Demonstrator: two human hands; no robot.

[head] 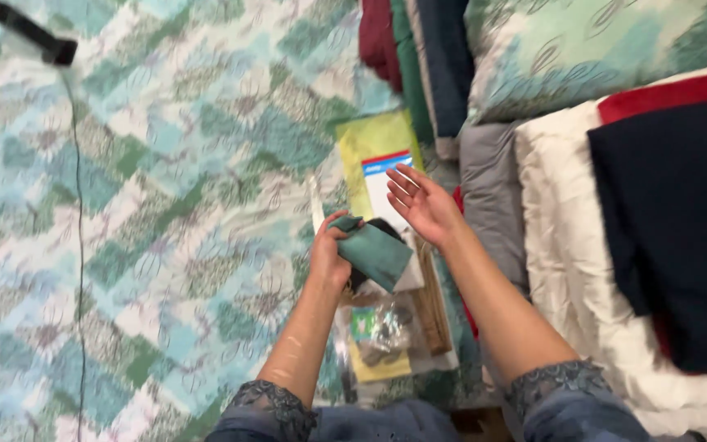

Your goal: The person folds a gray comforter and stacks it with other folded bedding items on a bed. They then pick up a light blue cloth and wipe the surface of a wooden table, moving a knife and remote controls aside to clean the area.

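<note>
Folded teal cloth [376, 254], left hand [329, 255] gripping

A bed covered by a quilted spread in teal, green and white patchwork [165, 205] carries everything here. On it lie a yellow-green flat packet with a white and blue label [374, 151], a clear plastic bag with dark small pieces inside [382, 331] and a black oblong device [30, 33] with a thin dark cord [80, 245] trailing down the spread. Along the right side rest a leaf-printed pale green pillow [583, 49], a folded grey cloth [493, 196] and a cream fleece blanket [566, 229] with a folded navy cloth [681, 221] on top.
</note>
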